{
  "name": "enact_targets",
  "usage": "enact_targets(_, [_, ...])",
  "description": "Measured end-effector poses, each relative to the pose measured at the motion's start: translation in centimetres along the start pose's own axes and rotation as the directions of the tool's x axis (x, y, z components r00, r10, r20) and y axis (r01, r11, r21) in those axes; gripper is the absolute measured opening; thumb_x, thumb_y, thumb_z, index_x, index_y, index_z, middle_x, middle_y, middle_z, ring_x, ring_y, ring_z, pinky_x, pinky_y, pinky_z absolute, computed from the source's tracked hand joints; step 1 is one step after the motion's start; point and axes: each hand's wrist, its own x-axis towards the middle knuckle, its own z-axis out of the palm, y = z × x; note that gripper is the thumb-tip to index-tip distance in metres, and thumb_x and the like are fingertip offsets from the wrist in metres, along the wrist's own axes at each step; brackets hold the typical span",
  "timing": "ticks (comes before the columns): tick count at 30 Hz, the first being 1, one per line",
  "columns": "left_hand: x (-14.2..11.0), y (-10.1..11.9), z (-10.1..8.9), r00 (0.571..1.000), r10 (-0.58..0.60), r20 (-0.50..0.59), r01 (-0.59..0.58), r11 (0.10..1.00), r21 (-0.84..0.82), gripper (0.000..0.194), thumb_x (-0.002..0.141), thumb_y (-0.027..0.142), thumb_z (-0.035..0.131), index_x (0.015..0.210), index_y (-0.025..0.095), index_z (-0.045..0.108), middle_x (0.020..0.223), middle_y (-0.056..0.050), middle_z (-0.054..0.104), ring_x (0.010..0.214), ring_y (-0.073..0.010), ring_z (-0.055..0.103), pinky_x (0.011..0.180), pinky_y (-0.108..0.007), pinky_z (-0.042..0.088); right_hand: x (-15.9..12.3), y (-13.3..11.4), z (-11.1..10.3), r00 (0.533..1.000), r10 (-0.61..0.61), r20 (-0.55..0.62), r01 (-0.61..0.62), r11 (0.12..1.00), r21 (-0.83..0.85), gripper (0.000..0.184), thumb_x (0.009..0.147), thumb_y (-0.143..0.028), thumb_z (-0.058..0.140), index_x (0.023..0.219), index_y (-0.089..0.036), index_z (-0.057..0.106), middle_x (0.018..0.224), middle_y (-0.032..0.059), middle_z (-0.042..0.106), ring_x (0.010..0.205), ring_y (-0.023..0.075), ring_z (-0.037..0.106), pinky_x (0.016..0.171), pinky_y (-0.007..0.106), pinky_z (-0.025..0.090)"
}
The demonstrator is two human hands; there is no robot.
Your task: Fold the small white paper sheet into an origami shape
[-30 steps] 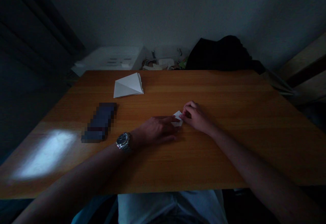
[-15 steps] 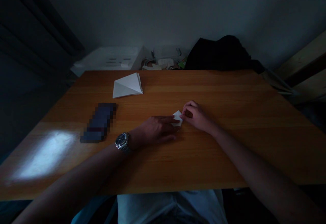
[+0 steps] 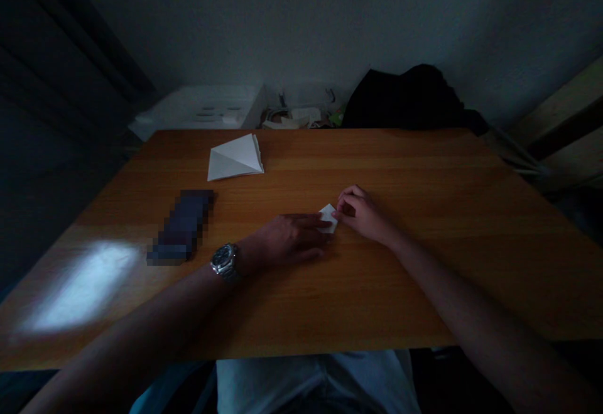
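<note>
A small folded piece of white paper [image 3: 328, 215] lies on the wooden table in front of me. My left hand [image 3: 293, 238], a metal watch on its wrist, rests flat with fingers stretched out, and their tips cover the paper's left and lower part. From the right, my right hand [image 3: 358, 214] pinches the paper's right corner between thumb and forefinger, the other fingers curled. Farther back on the left lies a larger folded sheet of white paper [image 3: 236, 156], touched by neither hand.
A dark, pixelated flat object [image 3: 183, 225] lies on the table [image 3: 400, 301] left of my hands. Behind the far edge are a white slotted container [image 3: 202, 103], some cables and small items, and a black cloth heap [image 3: 405, 100]. Bright light falls on the table's left side.
</note>
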Motion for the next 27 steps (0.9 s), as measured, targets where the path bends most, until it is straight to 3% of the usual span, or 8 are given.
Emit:
enact_targets(22, [0.09,0.19,0.02,0.999,-0.025,-0.023,0.025,1.0,0.003,0.032,0.104,0.037,0.054,0.127,0.021,0.069,0.144,-0.011,0.06,0.132,-0.0259,0.06,0.111,-0.042,0.052,-0.04,-0.62,0.06,1.0,-0.001,0.001,0.001,0.997,-0.075,0.016,0.091,-0.026,0.07,0.081,-0.024,0.059,0.101,0.0063,0.058,0.098,0.0242,0.06,0.09,0.042,0.052])
enact_targets(27, [0.14,0.15,0.07,1.0,-0.028,0.013,0.028,0.999,0.027,0.032,0.105,0.035,0.052,0.128,0.021,0.068,0.145,-0.011,0.06,0.134,-0.0265,0.058,0.113,-0.043,0.05,-0.08,-0.48,0.22,1.0,-0.015,-0.011,0.014,0.997,-0.077,0.016,0.091,-0.026,0.07,0.081,-0.023,0.058,0.102,0.0066,0.058,0.098,0.0242,0.059,0.09,0.042,0.052])
